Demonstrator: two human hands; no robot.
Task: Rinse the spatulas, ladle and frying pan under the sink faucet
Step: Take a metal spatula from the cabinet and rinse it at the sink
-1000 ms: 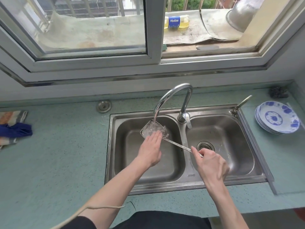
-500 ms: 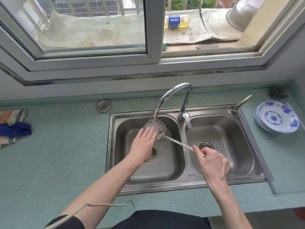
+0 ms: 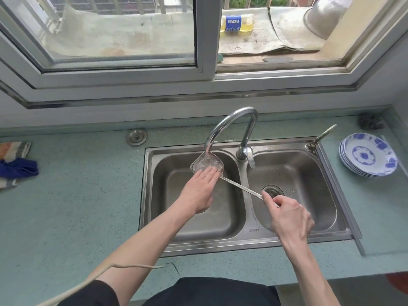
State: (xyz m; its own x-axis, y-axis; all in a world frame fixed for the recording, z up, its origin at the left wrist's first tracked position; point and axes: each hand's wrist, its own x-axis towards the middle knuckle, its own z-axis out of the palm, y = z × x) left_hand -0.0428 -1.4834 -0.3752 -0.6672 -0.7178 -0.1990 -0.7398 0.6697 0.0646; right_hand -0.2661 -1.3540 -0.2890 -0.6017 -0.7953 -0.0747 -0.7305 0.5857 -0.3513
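Shiny stainless double sink (image 3: pixel 254 241), chrome-glossy faucet (image 3: pixel 231 120), wet metal spatula (image 3: pixel 208 163). Countertop (image 3: pixel 77 195) is matt speckled green stone-look. Glazed blue-and-white plates (image 3: pixel 367 154), crumpled cloth (image 3: pixel 15 164).

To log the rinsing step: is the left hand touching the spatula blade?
Touching. In the head view, the straight fingers of the left hand lie flat on the spatula blade, with no gap.

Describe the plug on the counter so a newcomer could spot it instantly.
Start at the double sink set in the green counter below the window. Look just past the sink's back-left corner, left of the faucet: the plug lies flat on the counter there. It is a small round metal disc, the only metal thing resting on the counter on that side; the cloths further left are fabric.
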